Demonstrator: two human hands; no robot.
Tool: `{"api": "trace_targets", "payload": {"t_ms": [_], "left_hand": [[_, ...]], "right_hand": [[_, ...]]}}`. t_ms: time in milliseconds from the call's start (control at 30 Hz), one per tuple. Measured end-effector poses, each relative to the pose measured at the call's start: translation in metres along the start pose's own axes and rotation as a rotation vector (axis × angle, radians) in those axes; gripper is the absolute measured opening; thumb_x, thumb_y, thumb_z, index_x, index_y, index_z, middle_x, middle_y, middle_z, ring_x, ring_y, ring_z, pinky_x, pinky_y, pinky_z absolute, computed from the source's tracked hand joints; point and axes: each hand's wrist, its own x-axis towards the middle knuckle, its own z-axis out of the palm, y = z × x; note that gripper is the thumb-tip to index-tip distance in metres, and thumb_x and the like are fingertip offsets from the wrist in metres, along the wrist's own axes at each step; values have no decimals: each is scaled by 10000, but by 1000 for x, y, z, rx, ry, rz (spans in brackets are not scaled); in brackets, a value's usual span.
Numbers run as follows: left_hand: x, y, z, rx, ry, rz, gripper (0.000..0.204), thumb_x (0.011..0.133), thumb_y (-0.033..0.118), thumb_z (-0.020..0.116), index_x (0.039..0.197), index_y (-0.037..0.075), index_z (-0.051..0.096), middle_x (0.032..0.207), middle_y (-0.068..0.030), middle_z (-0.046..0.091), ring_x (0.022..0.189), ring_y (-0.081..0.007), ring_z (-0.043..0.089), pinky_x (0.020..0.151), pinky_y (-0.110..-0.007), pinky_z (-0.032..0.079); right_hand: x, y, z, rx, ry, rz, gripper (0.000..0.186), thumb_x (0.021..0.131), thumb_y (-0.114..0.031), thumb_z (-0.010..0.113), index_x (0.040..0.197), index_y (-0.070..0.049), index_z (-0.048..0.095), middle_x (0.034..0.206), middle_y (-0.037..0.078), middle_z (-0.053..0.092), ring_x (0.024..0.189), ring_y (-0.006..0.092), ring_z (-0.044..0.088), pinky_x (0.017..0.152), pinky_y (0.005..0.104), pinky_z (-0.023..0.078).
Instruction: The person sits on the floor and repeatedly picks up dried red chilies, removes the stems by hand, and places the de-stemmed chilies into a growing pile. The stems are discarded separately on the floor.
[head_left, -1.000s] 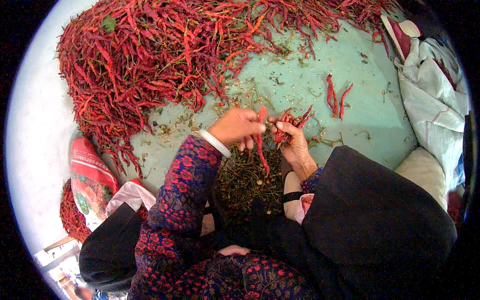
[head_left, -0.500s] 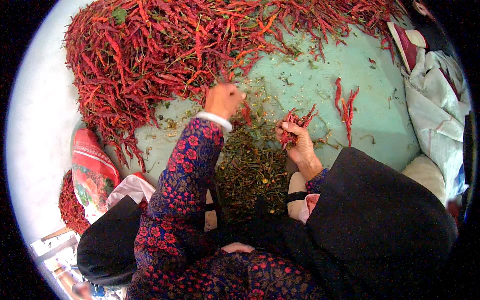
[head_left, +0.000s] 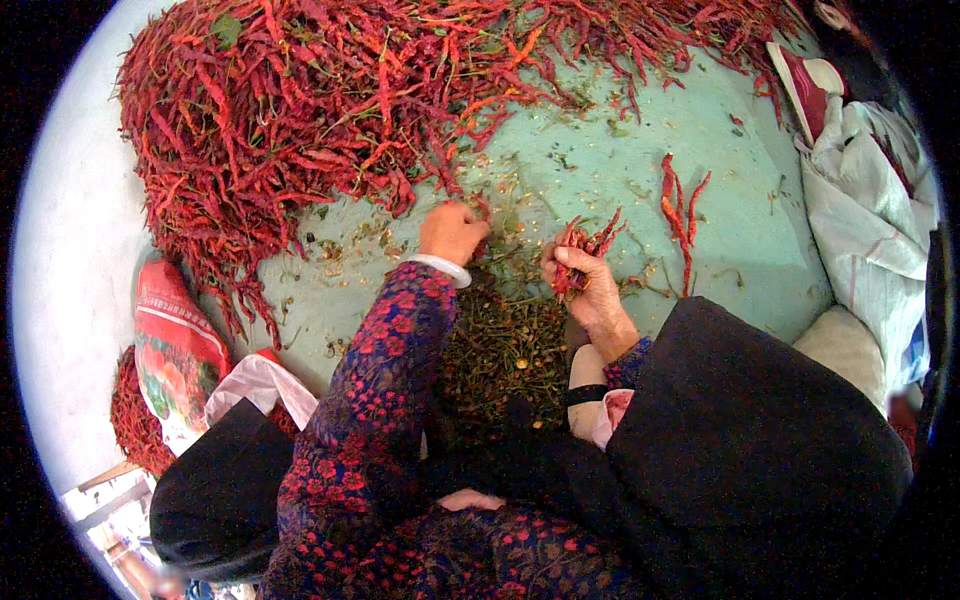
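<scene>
Left arm: long sleeve of dark navy fabric printed with small red and pink flowers, reaching to the wrist; a pale, smooth bangle (head_left: 440, 268) sits at the cuff; left hand (head_left: 452, 232) bare, no glove. Right arm: the same floral cuff shows briefly at the wrist, otherwise covered by a plain black outer garment (head_left: 740, 440); right hand (head_left: 585, 285) bare. Lap: matching floral cloth, black folds over it.
</scene>
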Motion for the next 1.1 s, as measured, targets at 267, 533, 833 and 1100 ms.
{"api": "trace_targets", "payload": {"t_ms": [267,533,833,1100], "left_hand": [[-12,19,-48,-1042,-284,-87,91,749,106,615,810,44,588,658,-20,575,493,-62,490,381,-186,332],[-18,35,-42,-846,-369,-134,125,709,111,658,780,19,611,585,26,515,450,-28,398,404,-167,278],[-37,62,2,-905,-327,-188,101,690,79,646,701,-7,595,551,-20,516,448,-65,449,361,-197,299],[-9,25,-50,-763,-68,-74,100,709,85,633,776,20,596,586,-8,538,444,-68,463,364,-198,339]], "right_hand": [[-2,-2,-1,-11,3,-5,179,724,-63,609,881,-44,527,837,102,575,665,162,546,582,264,444],[-6,-6,9,-75,16,-99,187,715,-35,615,877,-17,523,899,128,591,671,153,563,588,248,471],[-8,2,20,-369,76,-198,171,662,2,655,822,-15,598,755,37,610,654,118,565,609,250,448],[-7,-5,16,-169,150,-172,188,666,2,614,851,4,582,762,61,609,662,160,582,610,276,457]]}}
